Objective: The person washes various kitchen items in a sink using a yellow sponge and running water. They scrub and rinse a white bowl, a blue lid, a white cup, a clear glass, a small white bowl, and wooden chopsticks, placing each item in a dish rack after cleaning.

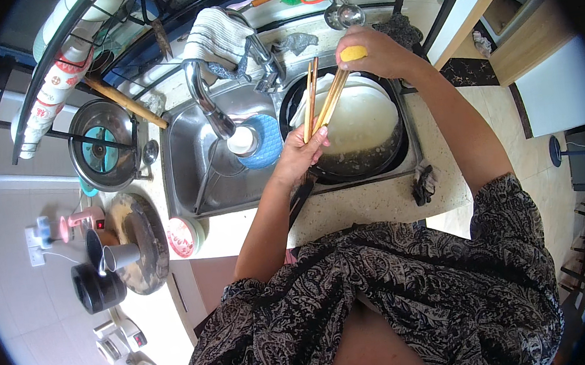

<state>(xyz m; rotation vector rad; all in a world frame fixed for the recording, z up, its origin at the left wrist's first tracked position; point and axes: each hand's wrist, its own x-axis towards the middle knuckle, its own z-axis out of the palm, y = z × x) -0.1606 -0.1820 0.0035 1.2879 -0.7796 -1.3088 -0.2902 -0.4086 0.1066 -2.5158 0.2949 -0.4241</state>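
Note:
My left hand grips a bundle of wooden chopsticks near their lower ends. They fan apart towards the top, in two groups. At the far end of the right-hand group, my right hand holds a yellow sponge against the tips. Below both hands, a large dark wok sits in the right sink basin. White plates lie in its cloudy water, with small bits floating near the front edge.
A chrome faucet, draped with a striped towel, arches over the left basin. That basin holds a white cup and a blue quilted cloth. Left stand a dish rack and a round chopping board; a dark rag lies right.

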